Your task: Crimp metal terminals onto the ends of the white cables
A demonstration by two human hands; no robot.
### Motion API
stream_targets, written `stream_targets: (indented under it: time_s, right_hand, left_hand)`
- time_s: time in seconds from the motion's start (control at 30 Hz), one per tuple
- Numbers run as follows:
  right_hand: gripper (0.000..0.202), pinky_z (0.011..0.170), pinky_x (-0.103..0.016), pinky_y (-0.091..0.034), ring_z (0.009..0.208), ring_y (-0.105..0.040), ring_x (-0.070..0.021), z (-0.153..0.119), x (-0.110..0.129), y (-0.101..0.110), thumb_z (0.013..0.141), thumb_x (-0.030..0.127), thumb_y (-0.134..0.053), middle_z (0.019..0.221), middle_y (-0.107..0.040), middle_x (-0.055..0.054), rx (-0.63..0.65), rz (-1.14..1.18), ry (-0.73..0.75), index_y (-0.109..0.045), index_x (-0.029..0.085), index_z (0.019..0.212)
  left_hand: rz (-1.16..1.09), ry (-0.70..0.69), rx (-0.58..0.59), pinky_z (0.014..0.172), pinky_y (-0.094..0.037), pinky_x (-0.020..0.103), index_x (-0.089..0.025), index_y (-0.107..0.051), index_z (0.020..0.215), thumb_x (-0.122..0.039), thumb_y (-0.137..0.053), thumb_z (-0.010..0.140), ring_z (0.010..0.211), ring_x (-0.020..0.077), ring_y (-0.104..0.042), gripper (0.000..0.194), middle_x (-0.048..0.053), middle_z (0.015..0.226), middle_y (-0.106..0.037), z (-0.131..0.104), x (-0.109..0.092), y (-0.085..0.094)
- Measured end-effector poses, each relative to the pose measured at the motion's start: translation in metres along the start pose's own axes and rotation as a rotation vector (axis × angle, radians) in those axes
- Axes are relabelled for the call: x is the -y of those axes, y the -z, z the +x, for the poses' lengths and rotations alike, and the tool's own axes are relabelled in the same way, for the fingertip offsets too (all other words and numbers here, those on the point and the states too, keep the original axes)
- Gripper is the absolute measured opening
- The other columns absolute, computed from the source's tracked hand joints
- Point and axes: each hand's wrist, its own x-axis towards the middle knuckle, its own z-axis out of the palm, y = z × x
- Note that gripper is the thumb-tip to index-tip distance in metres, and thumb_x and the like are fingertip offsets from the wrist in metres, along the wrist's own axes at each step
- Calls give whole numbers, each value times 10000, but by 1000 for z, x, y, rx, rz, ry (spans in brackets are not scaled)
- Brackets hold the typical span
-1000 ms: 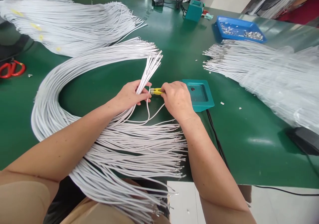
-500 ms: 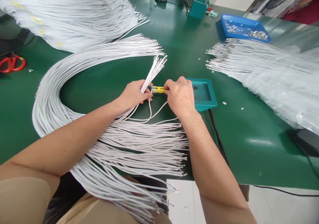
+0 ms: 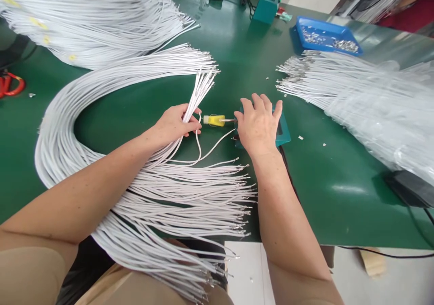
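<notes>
A bunch of white cables (image 3: 199, 89) stands up through my left hand (image 3: 176, 123), whose fingers are wrapped round it; one cable loops by the fingertips. Just right of these fingertips is a yellow-handled tool (image 3: 216, 120) with a thin metal shaft pointing right. My right hand (image 3: 258, 123) is spread, palm down, over the teal tray-like block (image 3: 283, 131), its fingers apart. The shaft's far end runs to the thumb side of this hand. Below, many loose white cables (image 3: 200, 196) lie with their ends pointing right.
On the green table (image 3: 325, 178) are a blue tray (image 3: 327, 47) of small metal parts, cables in clear plastic (image 3: 376, 110) at right, another cable bundle (image 3: 101, 24) at back left, red-handled scissors (image 3: 12, 85), a teal box (image 3: 266, 8) and a black device (image 3: 412, 188).
My right hand has let go of the yellow-handled tool, moved slightly right and spread its fingers. The view has shifted a little; my left hand still grips the bunch.
</notes>
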Motion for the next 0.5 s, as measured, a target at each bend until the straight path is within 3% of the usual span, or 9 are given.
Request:
stream_targets:
  time_s: [0.07, 0.13, 0.23, 0.3, 0.43, 0.5]
  right_hand:
    - [306, 1114, -594, -307, 1297, -495, -343, 0, 7, 10, 944, 205, -539, 1373, -596, -178, 7, 114, 52, -633, 143, 1229]
    - [269, 1021, -470, -428, 1175, -565, -289, -2, 18, 23, 944, 212, -558, 1260, -671, -135, 95, 291, 180, -673, 157, 1182]
    - [205, 923, -355, -472, 1042, -594, -222, -11, 42, 39, 962, 241, -560, 1064, -735, -80, 353, 478, 472, -742, 173, 1025]
    - [213, 893, -347, -471, 1044, -589, -231, -17, 57, 42, 958, 245, -568, 1028, -735, -100, 520, 438, 573, -758, 151, 963]
    - [188, 736, -367, -477, 983, -633, -300, -29, 72, 42, 905, 227, -613, 915, -738, -141, 709, 298, 538, -766, 117, 897]
    - [156, 655, -335, -469, 859, -674, -277, -32, 72, 44, 874, 251, -654, 810, -734, -120, 738, 300, 516, -762, 147, 834]
  left_hand:
    - [-36, -19, -20, 579, -511, 238, -171, -646, 1198, -281, -754, 716, 788, 195, -706, 506, 40, 808, -743, -2, -1, 3]
    - [-93, -54, -24, 567, -490, 230, -178, -647, 1222, -305, -759, 727, 770, 179, -686, 524, 29, 819, -718, -4, -1, 5]
    - [-177, -97, 11, 548, -455, 220, -167, -699, 1094, -337, -771, 737, 645, 115, -601, 402, 6, 804, -672, -4, 1, 7]
    - [-203, -103, 40, 547, -446, 216, -161, -717, 994, -352, -789, 733, 603, 87, -547, 331, 2, 812, -659, -3, 3, 8]
    - [-251, -110, 38, 631, -489, 226, -186, -742, 1014, -396, -810, 727, 765, 130, -607, 362, 36, 962, -698, -2, 8, 8]
    - [-274, -95, 14, 705, -510, 254, -203, -750, 1071, -436, -800, 736, 824, 155, -628, 411, 44, 975, -712, -3, 8, 7]
